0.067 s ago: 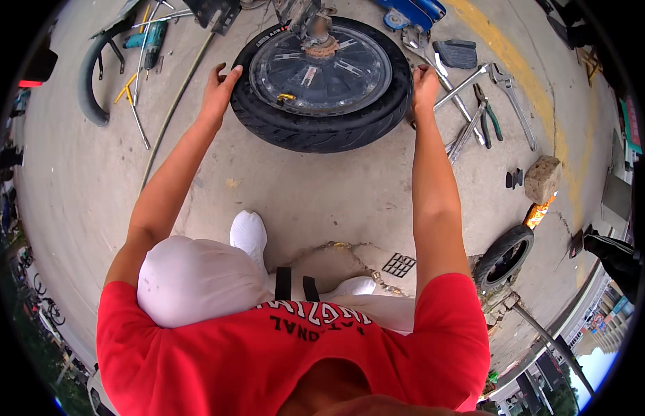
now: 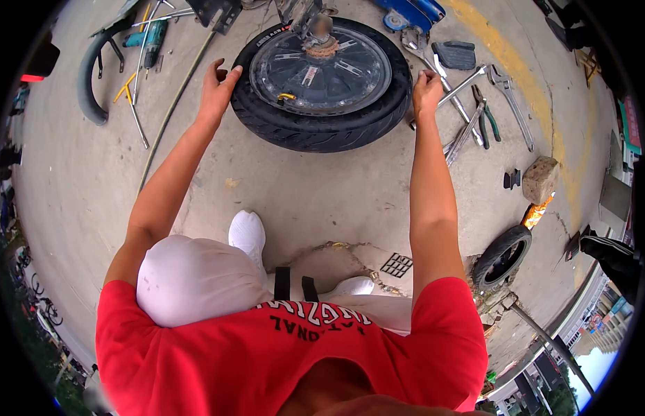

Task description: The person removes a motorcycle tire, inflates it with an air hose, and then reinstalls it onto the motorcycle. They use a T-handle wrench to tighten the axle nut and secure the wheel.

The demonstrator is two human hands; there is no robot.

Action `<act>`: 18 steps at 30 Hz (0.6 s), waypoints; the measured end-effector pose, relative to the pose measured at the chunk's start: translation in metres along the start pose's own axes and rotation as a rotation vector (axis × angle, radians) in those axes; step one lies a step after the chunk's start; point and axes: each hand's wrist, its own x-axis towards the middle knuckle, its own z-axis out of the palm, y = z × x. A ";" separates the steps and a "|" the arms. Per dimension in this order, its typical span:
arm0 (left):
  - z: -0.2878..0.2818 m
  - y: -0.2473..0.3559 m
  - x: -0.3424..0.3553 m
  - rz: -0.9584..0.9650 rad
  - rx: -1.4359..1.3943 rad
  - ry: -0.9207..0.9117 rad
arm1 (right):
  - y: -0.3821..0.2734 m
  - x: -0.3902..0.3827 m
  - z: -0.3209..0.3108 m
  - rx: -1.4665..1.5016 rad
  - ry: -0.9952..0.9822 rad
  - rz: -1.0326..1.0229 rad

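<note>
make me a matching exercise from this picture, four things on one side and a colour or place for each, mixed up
1. left hand
2. power drill
3. packet
4. left shoe

A. mostly teal
B. white
C. at the left edge of the large wheel
D. mostly orange

Pairs: 1-C, 2-A, 3-D, 4-B

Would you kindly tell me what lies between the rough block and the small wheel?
In the head view, an orange packet lies between the rough block and the small wheel.
</note>
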 end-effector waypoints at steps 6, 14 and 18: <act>-0.003 0.054 -0.031 0.551 0.097 -0.363 | -0.075 -0.053 -0.060 0.834 0.152 0.429; 0.009 0.070 -0.034 0.624 0.191 -0.616 | -0.244 -0.120 -0.030 0.196 -0.542 -0.319; 0.012 0.064 -0.034 0.675 0.170 -0.566 | -0.246 -0.130 -0.002 0.053 -0.532 -0.473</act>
